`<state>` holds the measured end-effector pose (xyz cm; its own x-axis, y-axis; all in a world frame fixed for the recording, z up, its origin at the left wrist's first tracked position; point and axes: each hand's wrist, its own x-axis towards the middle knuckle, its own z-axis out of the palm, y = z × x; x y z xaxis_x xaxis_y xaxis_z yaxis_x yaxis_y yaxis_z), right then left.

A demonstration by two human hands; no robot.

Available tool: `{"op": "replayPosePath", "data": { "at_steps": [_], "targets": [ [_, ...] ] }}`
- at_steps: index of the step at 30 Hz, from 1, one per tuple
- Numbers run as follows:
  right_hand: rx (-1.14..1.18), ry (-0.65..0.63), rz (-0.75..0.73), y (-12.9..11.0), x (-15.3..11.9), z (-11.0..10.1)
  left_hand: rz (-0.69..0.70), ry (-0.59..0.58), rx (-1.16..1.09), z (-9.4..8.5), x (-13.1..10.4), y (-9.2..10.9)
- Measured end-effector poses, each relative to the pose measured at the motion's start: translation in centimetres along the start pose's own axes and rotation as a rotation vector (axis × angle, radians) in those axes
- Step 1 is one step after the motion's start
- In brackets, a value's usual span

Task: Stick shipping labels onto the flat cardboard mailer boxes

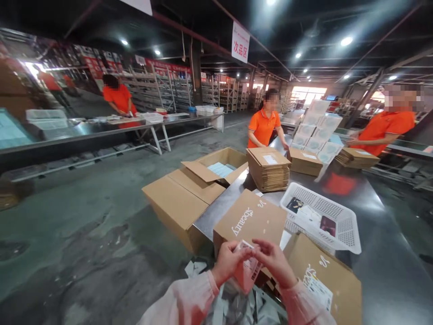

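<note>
Head view: we are finding the left hand [226,261] curled nearly closed, its thumb and fingers pinching a pink packet [245,277] that is bearing a barcode label. We are noting the right hand [275,265] loosely curled, its fingertips gripping the packet's upper edge. We are locating this packet at the near side of the middle carton [259,223], marked "beauty" in white. Nearer than that carton, below the packet, grey plastic [233,309] is lying crumpled. Right of it, we are recording a second lettered carton [341,284] and a white basket [348,232] that is holding flat packs. Beyond it, a cardboard stack [272,174] is standing on the metal table [382,239], and a co-worker [265,125] in orange is standing behind. Beyond it leftward, an open box [208,158] is containing light-blue items.
</note>
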<state>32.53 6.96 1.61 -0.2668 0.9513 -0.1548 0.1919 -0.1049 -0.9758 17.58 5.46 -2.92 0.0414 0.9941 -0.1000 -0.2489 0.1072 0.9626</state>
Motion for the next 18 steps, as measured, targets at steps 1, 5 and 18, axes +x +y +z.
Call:
{"op": "replayPosePath", "data": {
  "at_steps": [1, 5, 18],
  "targets": [
    [0.005, -0.060, 0.033, 0.0, 0.3, 0.0, 0.005, -0.007, 0.016, -0.2, 0.2, -0.1],
    [-0.057, -0.048, 0.008, 0.6, 1.3, 0.4, 0.020, -0.012, 0.114, -1.0, 0.7, -0.6],
    [-0.530, 0.548, -0.286, 4.5, 7.4, -1.1, -0.264, -0.323, -0.149, -3.3, 2.1, -3.5]
  ]
}}
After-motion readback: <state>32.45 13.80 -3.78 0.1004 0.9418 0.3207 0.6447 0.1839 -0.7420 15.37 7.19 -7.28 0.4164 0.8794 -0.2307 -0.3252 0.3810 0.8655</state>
